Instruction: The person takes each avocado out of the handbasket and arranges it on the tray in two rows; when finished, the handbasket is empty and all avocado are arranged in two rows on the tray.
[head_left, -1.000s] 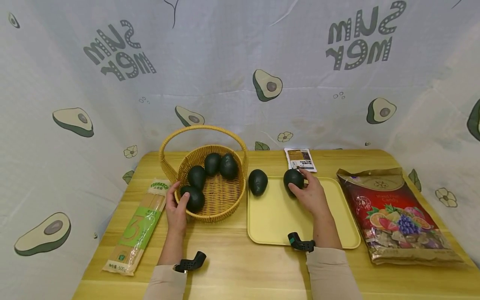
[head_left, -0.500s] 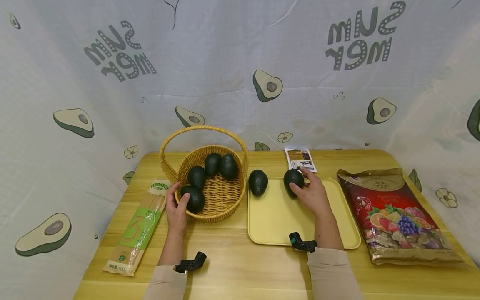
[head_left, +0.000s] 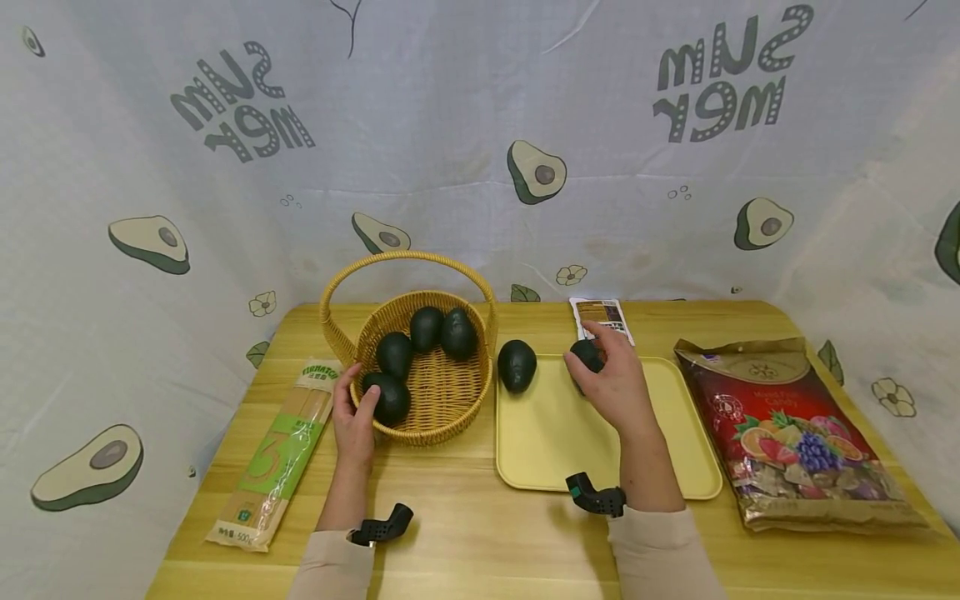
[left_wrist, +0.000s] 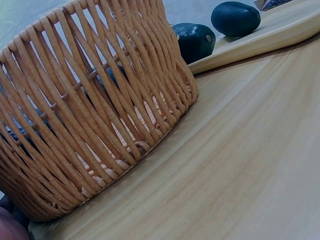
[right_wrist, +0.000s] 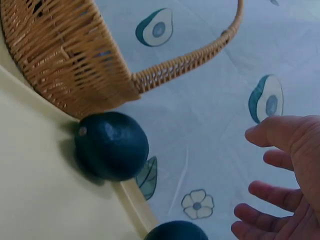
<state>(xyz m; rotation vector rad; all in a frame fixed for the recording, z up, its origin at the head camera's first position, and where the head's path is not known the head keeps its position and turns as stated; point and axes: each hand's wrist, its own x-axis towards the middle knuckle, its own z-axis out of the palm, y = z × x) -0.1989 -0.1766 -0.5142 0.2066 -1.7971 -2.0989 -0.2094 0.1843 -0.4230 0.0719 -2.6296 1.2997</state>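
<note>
A wicker basket (head_left: 435, 437) with a tall handle holds several dark green avocados (head_left: 426, 329). My left hand (head_left: 355, 429) grips its left front rim, the thumb overlapping the nearest avocado (head_left: 390, 400). In the left wrist view the basket (left_wrist: 100, 110) fills the left, with only a bit of hand in the corner. My right hand (head_left: 618, 387) hovers over the avocado (head_left: 586, 357) on the yellow tray (head_left: 555, 454), hiding part of it. The right wrist view shows this hand (right_wrist: 285, 185) with fingers spread and nothing in them. Another avocado (head_left: 517, 367) sits at the tray's back left corner.
Left of the basket lies a pack of dry noodles (head_left: 273, 458). A large red candy bag (head_left: 787, 433) lies right of the tray, and a small white packet (head_left: 602, 317) is behind it. A printed curtain (head_left: 450, 125) hangs at the table's back edge.
My right hand has let go of the avocado on the tray and risen above it. The left hand and the basket stay where they were.
</note>
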